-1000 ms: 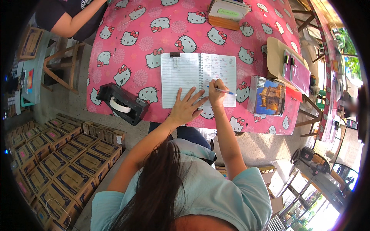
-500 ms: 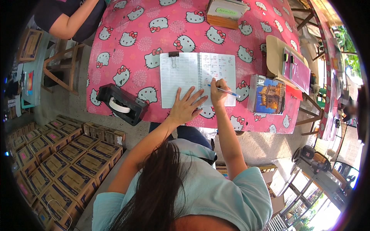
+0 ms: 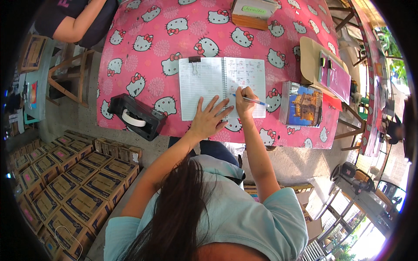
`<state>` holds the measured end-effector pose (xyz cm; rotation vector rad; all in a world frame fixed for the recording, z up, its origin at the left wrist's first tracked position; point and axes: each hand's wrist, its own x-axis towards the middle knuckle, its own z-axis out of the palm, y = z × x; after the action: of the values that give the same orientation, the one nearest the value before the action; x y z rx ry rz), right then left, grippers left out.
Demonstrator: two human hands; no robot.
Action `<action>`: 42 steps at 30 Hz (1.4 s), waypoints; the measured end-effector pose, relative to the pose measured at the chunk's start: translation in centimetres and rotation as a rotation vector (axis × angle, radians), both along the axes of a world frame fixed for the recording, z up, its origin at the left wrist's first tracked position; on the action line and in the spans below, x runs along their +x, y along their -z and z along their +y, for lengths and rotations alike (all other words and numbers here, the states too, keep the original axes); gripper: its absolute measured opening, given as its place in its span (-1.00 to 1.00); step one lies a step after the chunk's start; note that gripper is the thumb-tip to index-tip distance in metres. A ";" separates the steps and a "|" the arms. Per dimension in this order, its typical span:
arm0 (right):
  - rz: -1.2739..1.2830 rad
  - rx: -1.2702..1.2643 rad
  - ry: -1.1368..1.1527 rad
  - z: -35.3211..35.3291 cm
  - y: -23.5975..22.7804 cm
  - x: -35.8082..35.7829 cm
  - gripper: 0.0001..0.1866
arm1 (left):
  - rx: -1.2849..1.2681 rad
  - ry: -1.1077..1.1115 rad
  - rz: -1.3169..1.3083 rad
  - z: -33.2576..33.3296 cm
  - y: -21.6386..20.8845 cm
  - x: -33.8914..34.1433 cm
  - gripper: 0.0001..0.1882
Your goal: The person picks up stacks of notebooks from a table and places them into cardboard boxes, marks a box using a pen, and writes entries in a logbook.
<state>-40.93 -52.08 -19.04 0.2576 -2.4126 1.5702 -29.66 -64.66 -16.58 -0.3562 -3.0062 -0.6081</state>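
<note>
A spiral notebook [image 3: 201, 89] lies spread on the table, its right page partly covered with handwriting. My right hand [image 3: 246, 102] grips a pen [image 3: 257, 102], whose tip meets the lower part of that page. Flat across the bottom of the left page and the spiral rests my left hand [image 3: 209, 118], fingers spread, holding nothing. At the top of the left page a black binder clip [image 3: 194, 60] is clamped.
The table has a pink cartoon-cat cover [image 3: 161, 89]. Left of the notebook stands a black tape dispenser [image 3: 137, 117]; to the right lie a picture-covered notebook [image 3: 302, 105] and a tan folder [image 3: 311, 65]. Stacked cartons [image 3: 82, 187] fill the lower left. Another person's arm [image 3: 80, 24] shows at upper left.
The view has shifted slightly. My right hand stays at the right page with the pen, and my left hand remains flat on the notebook.
</note>
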 end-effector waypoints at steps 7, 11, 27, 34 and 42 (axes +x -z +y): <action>0.055 0.053 0.006 0.1 -0.3 -0.1 -0.62 | 0.018 -0.001 -0.005 0.0 0.0 0.1 -0.36; -0.002 0.008 0.072 0.2 0.3 0.2 -0.62 | 0.023 -0.004 0.011 -0.1 0.1 0.0 -0.36; 0.013 0.053 0.075 0.4 0.7 -0.2 -0.65 | 0.034 -0.006 0.005 -0.1 0.1 0.1 -0.37; 0.026 0.009 0.117 0.4 0.8 0.0 -0.63 | 0.038 -0.012 0.027 0.0 0.2 0.1 -0.35; -0.047 0.030 0.099 0.2 0.5 0.1 -0.62 | 0.017 -0.003 0.003 -0.1 0.3 0.1 -0.34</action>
<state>-40.84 -51.89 -19.50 0.1062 -2.4457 1.5153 -29.56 -64.78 -16.83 -0.3509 -2.9964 -0.6326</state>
